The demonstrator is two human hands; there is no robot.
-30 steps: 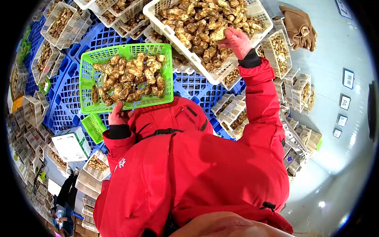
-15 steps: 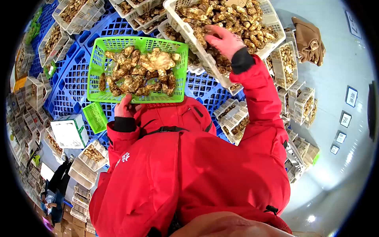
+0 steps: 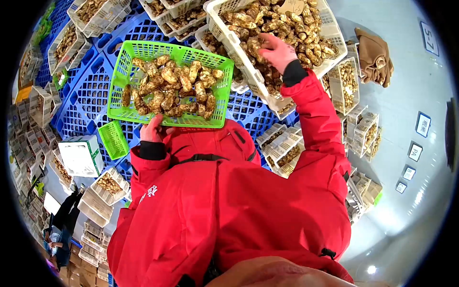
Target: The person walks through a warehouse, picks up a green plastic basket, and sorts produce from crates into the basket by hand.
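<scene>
- Red sleeve point(image 3: 318, 115) stretched over the white crate point(image 3: 234, 50), I have my right hand point(image 3: 278, 53) palm down among its mushrooms, fingers partly bent and apart. I cannot tell whether that grip has closed on one.
- With my left hand point(image 3: 152, 130) I pinch the near rim of the green basket point(image 3: 221, 100), fingers curled around it.
- What is done: the basket holds a good, uneven layer of mushrooms point(image 3: 169, 76), lying in different directions, with green mesh showing between and around them.
- What is left: the crate is heaped well beyond what the basket carries, with a tan card point(image 3: 292, 5) on the pile. By my judgement its stock is far from used up.
- Farther out, blue pallets point(image 3: 93, 91) lie below, with a small green basket point(image 3: 114, 139) and a white box point(image 3: 81, 155) beyond my left hand.
- Earliest, my right grip had a big pale mushroom over the crate; half a second back, a broad pale one showed at the basket's upper right. I cannot pick it out there now.
- My right fingertips now bend down more among the mushrooms, while my left hand stays at the near rim.
</scene>
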